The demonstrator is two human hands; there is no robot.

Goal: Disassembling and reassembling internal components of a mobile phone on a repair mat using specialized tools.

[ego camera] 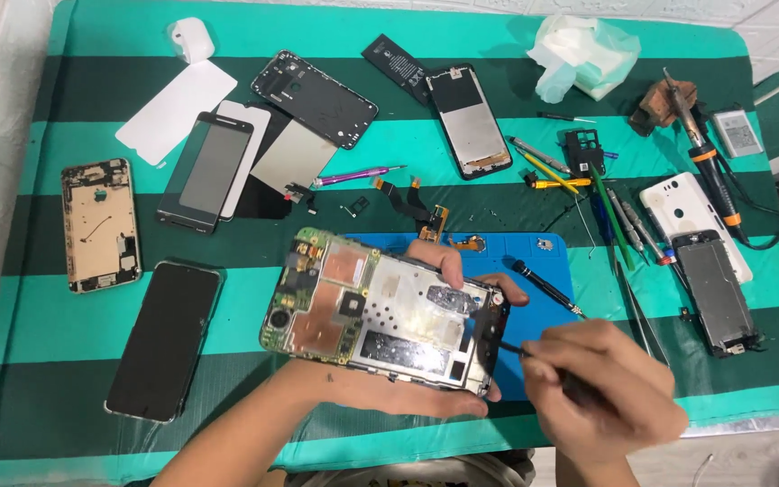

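Right now the left hand (407, 383) cradles an opened phone (380, 311) from below, fingers wrapped around its far and right edges, circuit board and metal shields facing up. It is lifted just above the blue work mat (547, 261), near the front edge of the table. The right hand (601, 383) is closed around a thin black tool (520, 350), tip touching the phone's right end near the dark frame. Both hands are close together, each clamped on its own item.

A black screwdriver (547, 289) lies on the mat just behind the right hand. The green striped cloth (38, 307) covers the table. To the left, a dark phone (166, 341) lies face up, and a gold phone frame (101, 225) lies farther left. Behind them sit a grey screen panel (206, 171), a white protector sheet (176, 110) and a black back cover (316, 97). Another stripped phone (468, 119) lies at top centre beside a flat black battery (396, 63). At right are a soldering iron (705, 158), a white back cover (678, 206), a dismantled phone frame (719, 293), tweezers (633, 225) and a crumpled tissue (583, 54).
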